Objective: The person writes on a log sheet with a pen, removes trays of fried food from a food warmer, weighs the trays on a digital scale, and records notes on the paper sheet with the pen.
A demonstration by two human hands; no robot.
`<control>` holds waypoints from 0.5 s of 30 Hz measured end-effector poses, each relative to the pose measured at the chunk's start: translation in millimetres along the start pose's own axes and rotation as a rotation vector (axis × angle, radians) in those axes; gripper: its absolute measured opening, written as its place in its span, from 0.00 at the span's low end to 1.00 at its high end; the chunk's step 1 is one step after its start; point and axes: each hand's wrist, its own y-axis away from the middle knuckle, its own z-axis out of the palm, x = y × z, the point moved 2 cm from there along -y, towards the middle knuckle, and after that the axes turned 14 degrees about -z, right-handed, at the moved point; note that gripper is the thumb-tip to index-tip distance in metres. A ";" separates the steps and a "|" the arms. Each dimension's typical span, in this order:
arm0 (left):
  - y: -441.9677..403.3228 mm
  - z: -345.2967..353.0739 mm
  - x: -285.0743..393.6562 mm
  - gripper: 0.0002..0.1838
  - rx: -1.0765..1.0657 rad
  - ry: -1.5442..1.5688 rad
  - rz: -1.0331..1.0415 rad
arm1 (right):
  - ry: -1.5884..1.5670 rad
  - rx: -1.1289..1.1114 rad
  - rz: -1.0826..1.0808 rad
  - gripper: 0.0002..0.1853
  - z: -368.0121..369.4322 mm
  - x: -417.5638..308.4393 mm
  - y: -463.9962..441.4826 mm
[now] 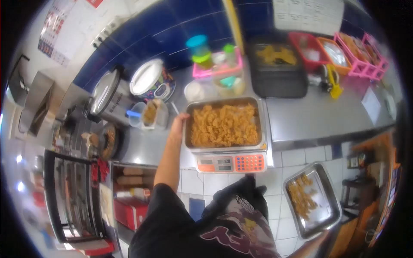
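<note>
A metal tray full of brown breaded pieces (226, 124) rests on an orange and white scale (230, 163). My left hand (182, 119) is closed on this tray's upper left rim. Lower right, a second metal tray (323, 198) hangs tilted over the floor, with a few breaded pieces (303, 197) along its left side. My right forearm reaches this tray's bottom edge, where my right hand (329, 234) holds it, mostly hidden, its fingers not visible.
A black tray (279, 79), colored baskets (305, 51) and yellow-handled tool (334, 86) stand at the back right. Behind the scale are a pink basket (217, 69) and tubs. A cooker (112, 101), patterned pot (152, 81) and food container (154, 114) line the left counter.
</note>
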 end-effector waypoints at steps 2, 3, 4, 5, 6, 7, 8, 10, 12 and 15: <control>10.1 6.6 4.1 0.23 0.086 -0.154 -0.034 | 0.016 0.008 0.011 0.30 18.0 -1.4 -14.3; 15.7 8.2 7.9 0.25 0.148 -0.278 -0.046 | 0.021 0.017 0.020 0.30 24.9 -1.1 -18.8; 25.0 8.2 12.6 0.28 0.257 -0.451 -0.034 | 0.029 0.022 0.029 0.30 33.2 -0.9 -23.4; 37.8 4.8 16.8 0.31 0.389 -0.615 0.004 | 0.047 0.026 0.039 0.30 39.7 -3.2 -27.0; 59.5 1.4 19.9 0.38 0.578 -0.764 0.068 | 0.067 0.028 0.042 0.30 47.3 -4.2 -33.2; 71.3 -12.0 12.0 0.36 0.626 -0.659 0.160 | 0.080 0.023 0.044 0.30 54.9 -5.6 -40.3; 80.0 -35.1 18.3 0.34 0.676 -0.555 0.253 | 0.095 0.018 0.041 0.30 68.5 -9.6 -43.2; 112.0 -53.6 -20.0 0.33 0.700 -0.089 0.264 | 0.130 0.006 0.035 0.30 79.7 -18.7 -58.9; 136.7 -86.5 -98.5 0.30 0.823 0.410 0.285 | 0.182 -0.029 0.022 0.30 94.7 -29.6 -77.7; 117.3 -166.2 -350.6 0.26 1.584 0.075 0.159 | 0.241 -0.106 0.007 0.31 125.1 -44.6 -109.7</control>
